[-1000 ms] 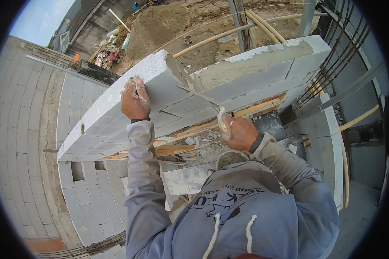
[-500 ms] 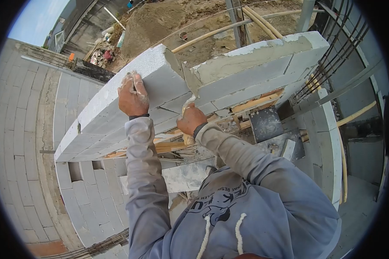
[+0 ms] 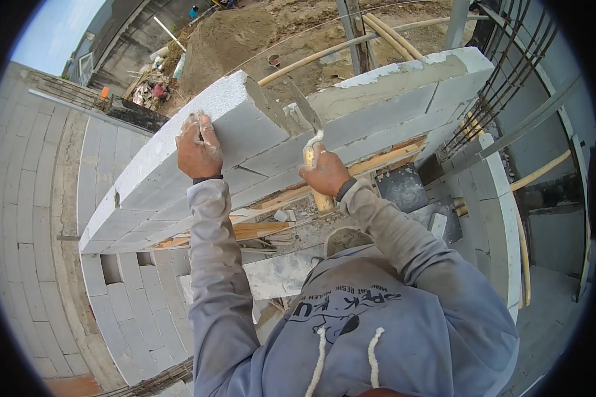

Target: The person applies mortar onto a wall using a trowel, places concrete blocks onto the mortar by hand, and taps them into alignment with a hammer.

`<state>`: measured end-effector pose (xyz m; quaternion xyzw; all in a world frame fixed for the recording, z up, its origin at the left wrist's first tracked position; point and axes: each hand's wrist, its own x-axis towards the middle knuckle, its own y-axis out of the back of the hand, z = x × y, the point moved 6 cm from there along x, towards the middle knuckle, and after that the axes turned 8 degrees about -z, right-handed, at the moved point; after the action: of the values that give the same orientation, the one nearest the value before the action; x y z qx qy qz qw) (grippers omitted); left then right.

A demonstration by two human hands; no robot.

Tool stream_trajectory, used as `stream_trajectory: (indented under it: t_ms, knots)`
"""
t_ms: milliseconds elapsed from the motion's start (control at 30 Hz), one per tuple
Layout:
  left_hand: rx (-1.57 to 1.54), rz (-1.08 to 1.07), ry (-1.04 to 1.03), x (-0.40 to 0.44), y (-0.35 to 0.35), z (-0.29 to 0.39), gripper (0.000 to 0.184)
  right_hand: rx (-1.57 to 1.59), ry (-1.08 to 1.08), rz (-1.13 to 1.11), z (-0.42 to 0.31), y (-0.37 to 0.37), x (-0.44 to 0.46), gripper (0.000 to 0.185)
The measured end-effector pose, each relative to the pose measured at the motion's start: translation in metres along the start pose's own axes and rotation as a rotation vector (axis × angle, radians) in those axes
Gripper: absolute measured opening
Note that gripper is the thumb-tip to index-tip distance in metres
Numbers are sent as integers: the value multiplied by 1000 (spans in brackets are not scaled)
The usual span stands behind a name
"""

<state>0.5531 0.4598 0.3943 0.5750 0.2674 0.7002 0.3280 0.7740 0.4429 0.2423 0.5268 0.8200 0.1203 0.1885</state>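
Left hand (image 3: 200,147) on block (image 3: 253,127), trowel (image 3: 308,156) right, sand pile (image 3: 226,51) behind

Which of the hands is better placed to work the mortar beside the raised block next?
The right hand, I'd judge: it grips the trowel, whose blade is by the mortar. The left hand rests on the block, with no visible tool.

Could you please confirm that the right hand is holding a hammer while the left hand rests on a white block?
Not quite, only the tool is misnamed: the head view shows the right hand holding a trowel, while the left hand does rest on a white block.
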Motion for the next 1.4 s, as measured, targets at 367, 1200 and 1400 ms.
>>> stream_trajectory:
  t_ms: [367,1200,1400]
  knots:
    - [72,-4,20,-1,-6,-3,34,-117,14,-206,10,-99,-65,61]
    - [-121,-262,303,-198,-50,-59,48,50,-578,-900,326,-144,-89,37]
    - [-47,-971,845,-535,5,-177,49,-355,-355,-958,330,-210,-116,42]
